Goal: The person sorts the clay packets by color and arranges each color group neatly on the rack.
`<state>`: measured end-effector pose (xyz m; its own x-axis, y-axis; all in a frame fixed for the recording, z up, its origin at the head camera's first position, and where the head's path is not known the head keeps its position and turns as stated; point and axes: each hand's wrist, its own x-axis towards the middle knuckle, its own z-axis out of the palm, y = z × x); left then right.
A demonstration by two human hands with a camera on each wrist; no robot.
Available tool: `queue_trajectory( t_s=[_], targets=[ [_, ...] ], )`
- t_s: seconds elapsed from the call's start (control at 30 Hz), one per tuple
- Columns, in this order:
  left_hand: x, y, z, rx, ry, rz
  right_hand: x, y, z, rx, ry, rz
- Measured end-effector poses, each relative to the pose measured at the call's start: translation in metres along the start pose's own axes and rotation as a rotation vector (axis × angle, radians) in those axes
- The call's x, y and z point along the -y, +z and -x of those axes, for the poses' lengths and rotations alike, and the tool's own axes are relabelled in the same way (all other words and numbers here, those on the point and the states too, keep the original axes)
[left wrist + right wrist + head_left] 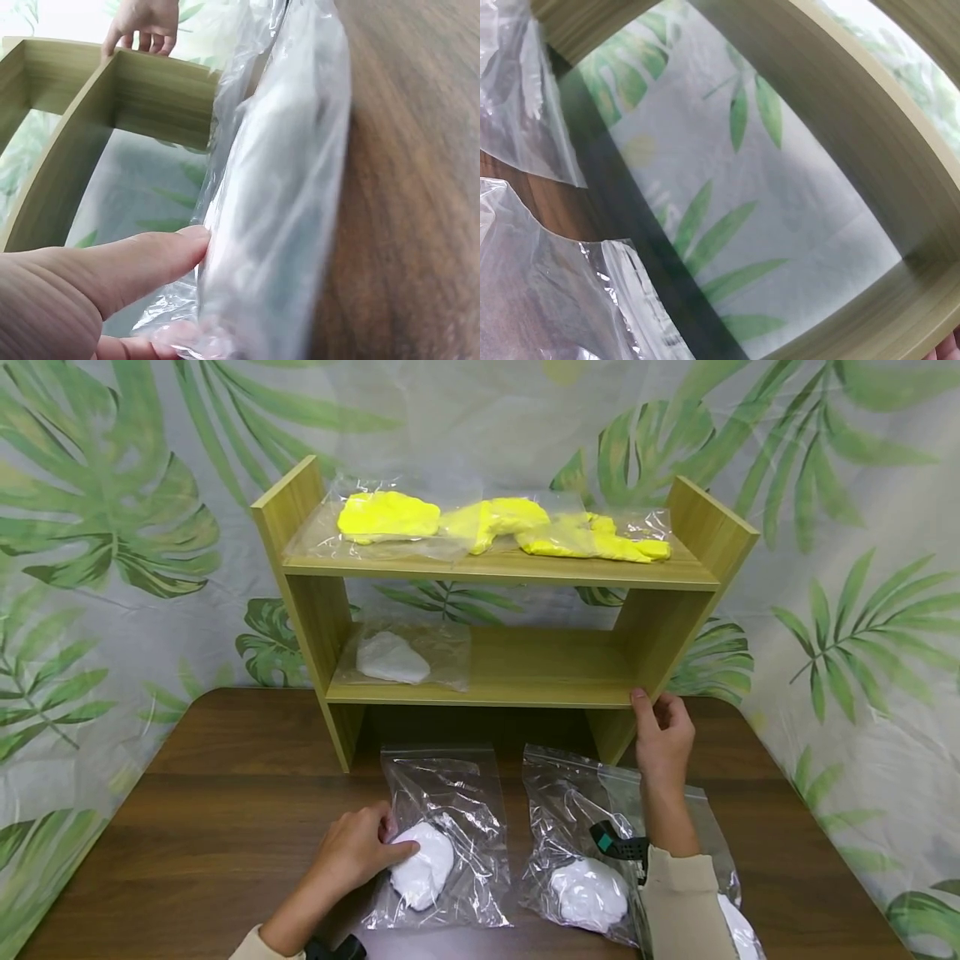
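My left hand [356,850] pinches a clear zip bag [480,827] holding a white clay-like lump [424,865], near the front of the table. In the left wrist view the thumb [161,255] presses the lump's side, with fingertips at the bag's lower edge. At the lower right of a wooden two-tier shelf [495,575], my right hand [666,737] grips the side panel, its thumb on the middle board's front edge. Only a bit of that hand's fingers [949,349] shows in the right wrist view.
Bagged yellow lumps [388,517] lie along the top tier. One bagged white lump [392,657] rests on the middle tier's left. Two more bags with white lumps [589,893] lie on the brown table [187,827], partly under my right forearm. Leaf-patterned cloth [847,635] hangs behind.
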<state>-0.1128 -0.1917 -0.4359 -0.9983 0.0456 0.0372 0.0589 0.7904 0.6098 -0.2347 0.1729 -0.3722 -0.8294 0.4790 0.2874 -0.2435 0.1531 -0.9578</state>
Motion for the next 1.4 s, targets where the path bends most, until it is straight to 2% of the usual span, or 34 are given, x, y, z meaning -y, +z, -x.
queue_trajectory(
  t_s=[0.2, 0.53, 0.7, 0.83, 0.97, 1.17, 1.4],
  targets=[
    [0.000, -0.002, -0.002, -0.012, -0.005, 0.053, 0.002, 0.000, 0.002, 0.003, 0.001, -0.003],
    [0.005, 0.002, -0.007, -0.053, -0.017, 0.136, 0.027, 0.001, 0.018, 0.006, -0.032, -0.013],
    [0.011, 0.006, -0.013, -0.048, -0.056, 0.268, 0.027, 0.001, 0.017, 0.013, -0.015, -0.013],
    [0.015, 0.007, -0.017, -0.026, -0.077, 0.352, 0.015, 0.001, 0.009, 0.011, 0.005, -0.015],
    [0.016, 0.007, -0.017, -0.013, -0.076, 0.372, 0.002, 0.001, 0.001, 0.004, 0.004, -0.014],
    [0.017, 0.006, -0.018, 0.002, -0.092, 0.396, -0.001, 0.003, 0.000, -0.016, -0.015, -0.015],
    [0.014, 0.004, -0.016, -0.004, -0.048, 0.370, -0.002, 0.003, 0.000, -0.016, -0.007, -0.025]
  ],
)
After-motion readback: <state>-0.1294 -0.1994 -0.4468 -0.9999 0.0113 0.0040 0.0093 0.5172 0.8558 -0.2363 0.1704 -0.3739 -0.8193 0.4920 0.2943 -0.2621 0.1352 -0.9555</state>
